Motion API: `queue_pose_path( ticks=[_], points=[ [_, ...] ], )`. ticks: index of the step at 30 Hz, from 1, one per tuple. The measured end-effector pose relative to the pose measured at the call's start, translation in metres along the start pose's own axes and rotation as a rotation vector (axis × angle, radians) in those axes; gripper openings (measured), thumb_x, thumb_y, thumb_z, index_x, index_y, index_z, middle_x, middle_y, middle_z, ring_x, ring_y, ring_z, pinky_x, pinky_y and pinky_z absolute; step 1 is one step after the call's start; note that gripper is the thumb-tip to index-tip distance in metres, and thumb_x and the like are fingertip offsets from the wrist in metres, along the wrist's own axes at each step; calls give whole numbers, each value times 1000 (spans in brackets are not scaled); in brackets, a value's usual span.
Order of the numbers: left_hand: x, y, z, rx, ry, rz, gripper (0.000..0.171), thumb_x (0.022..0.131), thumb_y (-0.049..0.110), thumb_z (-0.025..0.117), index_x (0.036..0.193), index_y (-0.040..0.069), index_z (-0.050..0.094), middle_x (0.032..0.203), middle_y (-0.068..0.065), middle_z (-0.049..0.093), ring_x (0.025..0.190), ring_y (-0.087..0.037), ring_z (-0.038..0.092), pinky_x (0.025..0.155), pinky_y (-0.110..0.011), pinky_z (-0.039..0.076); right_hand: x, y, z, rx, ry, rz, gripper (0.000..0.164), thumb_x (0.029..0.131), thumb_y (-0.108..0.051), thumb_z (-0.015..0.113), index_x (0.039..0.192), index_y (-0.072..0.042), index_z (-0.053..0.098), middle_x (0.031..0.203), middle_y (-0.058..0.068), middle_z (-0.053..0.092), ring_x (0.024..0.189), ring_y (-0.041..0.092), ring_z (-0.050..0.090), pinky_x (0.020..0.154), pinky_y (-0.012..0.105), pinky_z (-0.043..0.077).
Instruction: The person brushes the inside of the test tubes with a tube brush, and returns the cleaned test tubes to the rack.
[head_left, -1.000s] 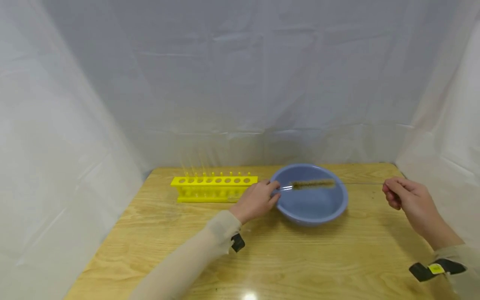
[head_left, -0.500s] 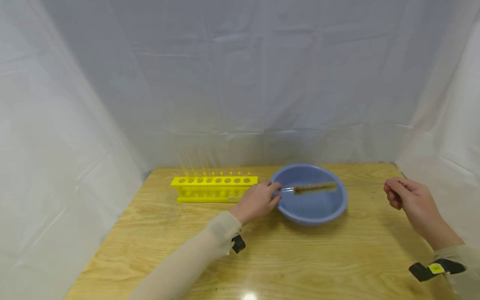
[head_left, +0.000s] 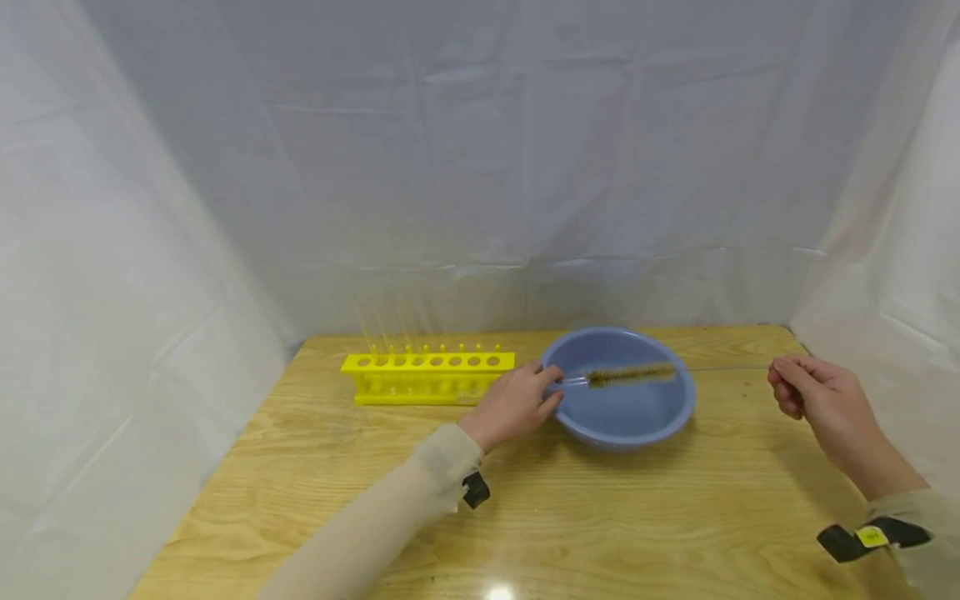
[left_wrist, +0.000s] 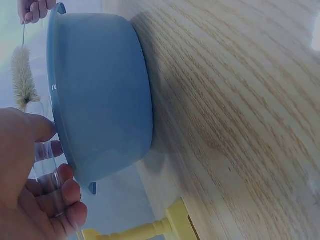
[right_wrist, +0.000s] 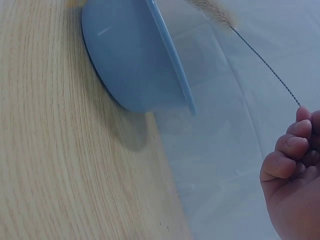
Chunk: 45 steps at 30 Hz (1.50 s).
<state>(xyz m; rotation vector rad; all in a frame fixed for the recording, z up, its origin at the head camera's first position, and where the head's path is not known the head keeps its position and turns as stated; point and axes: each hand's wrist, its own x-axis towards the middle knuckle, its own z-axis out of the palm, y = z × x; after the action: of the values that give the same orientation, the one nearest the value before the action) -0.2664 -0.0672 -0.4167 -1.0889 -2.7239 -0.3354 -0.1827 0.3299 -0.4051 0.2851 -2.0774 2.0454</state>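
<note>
My left hand [head_left: 513, 400] grips a clear glass test tube [left_wrist: 44, 157] at the left rim of the blue basin [head_left: 622, 417], the tube's mouth pointing right. Out past that mouth extend the tan bristles of a test tube brush [head_left: 632, 375], lying level over the basin. In the left wrist view, the bristles' near end is right at the tube mouth. My right hand [head_left: 821, 400], off to the basin's right, pinches the far end of the brush's thin twisted wire handle [right_wrist: 270, 67]. Its other fingers are curled in.
A yellow test tube rack [head_left: 429, 372] stands left of the basin, just beyond my left hand. Several clear tubes [head_left: 384, 329] rise from its left end. White sheeting [head_left: 480, 167] hangs behind the wooden table [head_left: 585, 533] and along both sides.
The brush has shifted slightly right and its bristles, blurred before, now look sharper. My right hand has moved a touch to the right; the left hand and test tube stay in place.
</note>
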Motion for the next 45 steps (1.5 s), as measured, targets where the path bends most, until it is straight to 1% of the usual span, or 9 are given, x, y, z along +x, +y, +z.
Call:
queue_pose_path(
  ticks=[6,10,15,18,26,31,36,39,45],
  points=[
    [-1,1,-2,-9,-3,5,30,104,33,55,125,13,64,103,-2,64,80,-12,59,66,-26,50,-1,0,0,-24,-2,-12,27,105,-20,54,88,-1,64,71,1,57,59,15,44,52,34,33],
    [-1,2,-3,-2,-2,11,31,105,34,55,126,13,64,104,-2,65,81,-13,59,67,-26,51,0,-2,2,-67,19,-24,27,105,-19,54,87,-2,65,69,0,57,58,15,43,53,35,31],
    [-1,4,-5,-2,6,18,31,104,32,56,126,12,65,104,-2,66,82,-13,60,68,-27,51,2,-5,3,-131,81,-1,27,104,-20,56,86,-4,67,69,-2,59,58,12,46,51,29,36],
    [-1,5,-6,-11,12,30,30,104,31,57,126,13,65,106,-2,66,84,-14,61,70,-28,52,2,-6,3,-116,108,11,26,103,-20,58,86,-5,69,70,-3,61,59,11,48,51,26,40],
    [-3,5,-8,-53,17,32,31,105,31,55,128,13,64,111,-3,66,89,-14,62,74,-30,54,0,-4,-2,18,54,-25,25,104,-16,55,87,-2,67,71,0,60,59,12,46,50,31,36],
    [-3,3,-6,-68,22,23,30,105,30,55,128,14,64,111,-4,66,88,-13,62,73,-29,53,-1,-2,-3,21,44,-7,26,105,-19,55,90,-1,67,74,0,60,61,12,48,51,28,39],
    [-4,3,-7,-83,1,6,31,105,32,54,128,13,64,109,-6,66,83,-12,59,70,-29,51,-3,-2,-5,68,18,-22,24,105,-16,54,93,-2,67,77,0,63,62,11,49,50,27,40],
    [-3,3,-7,-89,-7,-3,31,106,32,53,127,13,64,109,-6,67,83,-12,59,69,-29,51,-3,-1,-5,57,20,-22,25,105,-17,53,91,-1,67,76,0,61,61,11,49,50,28,40],
    [-2,4,-7,-73,-4,13,30,105,31,54,127,13,64,108,-4,66,83,-13,58,70,-29,51,-4,-2,-2,74,9,-21,24,105,-17,53,91,-1,66,76,1,61,61,12,49,51,29,39]
  ],
)
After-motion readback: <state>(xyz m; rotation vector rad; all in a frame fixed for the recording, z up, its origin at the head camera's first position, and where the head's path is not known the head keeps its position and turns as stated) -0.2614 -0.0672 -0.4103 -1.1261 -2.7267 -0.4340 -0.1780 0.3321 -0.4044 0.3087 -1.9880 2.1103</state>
